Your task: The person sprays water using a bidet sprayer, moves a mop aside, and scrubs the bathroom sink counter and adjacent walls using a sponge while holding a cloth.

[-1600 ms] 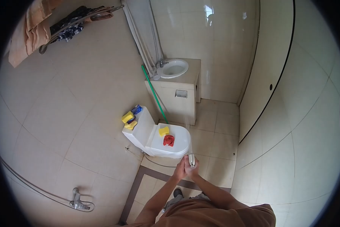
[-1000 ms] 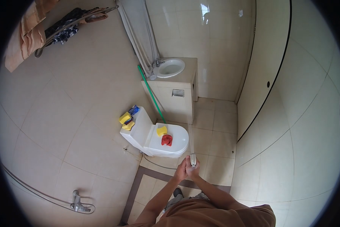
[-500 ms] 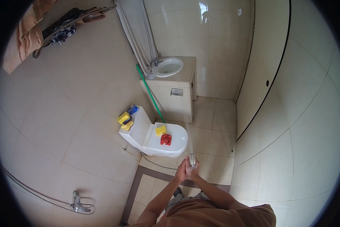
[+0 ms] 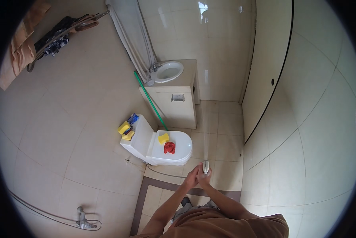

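Silvery metal gleams up front: a shower head point(image 4: 206, 167), right in the grip! Both forearms point(image 4: 168, 205) stretch forward and converge, hands pressed together. The right hand point(image 4: 204, 181) wraps around it; the left hand point(image 4: 191, 179) is snug alongside, its finger curl too hidden to tell. Water point(image 4: 206, 137) shoots out beyond the grip, over floor tiles point(image 4: 226, 144). Left of the grip, a toilet point(image 4: 136, 146) carries a yellow sponge point(image 4: 163, 138) and crumpled red cloth point(image 4: 169, 148) on its lid.
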{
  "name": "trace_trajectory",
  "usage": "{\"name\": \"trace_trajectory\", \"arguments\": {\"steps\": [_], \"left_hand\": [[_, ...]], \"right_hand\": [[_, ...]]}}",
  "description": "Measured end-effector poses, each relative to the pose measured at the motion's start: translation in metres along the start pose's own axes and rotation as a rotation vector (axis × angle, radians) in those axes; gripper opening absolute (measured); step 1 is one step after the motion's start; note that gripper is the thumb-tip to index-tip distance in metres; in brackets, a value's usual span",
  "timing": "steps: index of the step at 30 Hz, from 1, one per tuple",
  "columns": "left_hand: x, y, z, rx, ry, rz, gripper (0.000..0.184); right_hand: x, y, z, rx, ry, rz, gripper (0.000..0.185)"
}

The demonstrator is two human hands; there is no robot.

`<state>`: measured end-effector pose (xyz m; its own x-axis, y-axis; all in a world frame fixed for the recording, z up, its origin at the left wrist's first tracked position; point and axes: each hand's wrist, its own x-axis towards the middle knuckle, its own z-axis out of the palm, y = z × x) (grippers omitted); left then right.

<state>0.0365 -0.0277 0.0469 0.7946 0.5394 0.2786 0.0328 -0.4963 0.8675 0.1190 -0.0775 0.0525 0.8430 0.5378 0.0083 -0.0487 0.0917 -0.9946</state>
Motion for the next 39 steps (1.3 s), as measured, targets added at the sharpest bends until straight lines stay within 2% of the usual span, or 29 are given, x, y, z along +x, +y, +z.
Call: {"name": "trace_trajectory", "arguments": {"steps": [2,5,8,14,17,20,23,24,29,30,32,37,39], "left_hand": [[-0.001,-0.009,0.008,-0.084,-0.063,-0.078,0.061],[-0.004,-0.013,0.015,-0.126,-0.108,-0.154,0.062],[-0.008,-0.019,0.023,-0.164,-0.158,-0.204,0.062],[-0.010,-0.008,0.022,-0.130,-0.153,-0.197,0.067],[-0.006,-0.020,0.018,-0.089,-0.123,-0.138,0.062],[0.010,0.001,-0.003,0.046,-0.179,-0.179,0.063],[0.018,-0.013,-0.012,0.210,-0.109,0.044,0.063],[0.020,-0.011,-0.016,0.362,0.010,0.307,0.058],[0.039,-0.009,-0.031,0.351,0.023,0.352,0.042],[0.040,-0.010,-0.035,0.236,-0.056,0.158,0.041],[0.041,-0.013,-0.040,0.154,-0.140,-0.018,0.040],[0.039,-0.009,-0.049,0.278,-0.077,0.115,0.038],[0.045,-0.016,-0.055,0.243,-0.049,0.083,0.039]], "right_hand": [[0.001,-0.003,-0.005,0.029,0.011,0.070,0.037],[0.003,0.020,-0.010,-0.092,0.096,-0.050,0.037],[0.001,0.030,-0.014,-0.086,0.120,0.118,0.036],[-0.002,0.029,-0.016,-0.115,0.127,0.076,0.035],[0.002,0.025,-0.013,-0.168,0.091,0.038,0.036],[0.004,0.002,-0.006,-0.141,0.069,-0.065,0.034],[0.011,-0.016,0.003,-0.088,0.051,-0.261,0.028],[0.008,-0.034,0.004,-0.057,0.018,-0.286,0.021],[0.014,-0.038,0.009,-0.067,-0.111,-0.385,0.015],[0.013,-0.041,0.009,-0.063,-0.128,-0.375,0.015],[0.013,-0.040,0.012,-0.065,-0.142,-0.376,0.015],[0.018,-0.039,0.025,-0.060,-0.150,-0.419,0.015],[0.022,-0.046,0.033,0.003,-0.160,-0.427,0.016]]}}
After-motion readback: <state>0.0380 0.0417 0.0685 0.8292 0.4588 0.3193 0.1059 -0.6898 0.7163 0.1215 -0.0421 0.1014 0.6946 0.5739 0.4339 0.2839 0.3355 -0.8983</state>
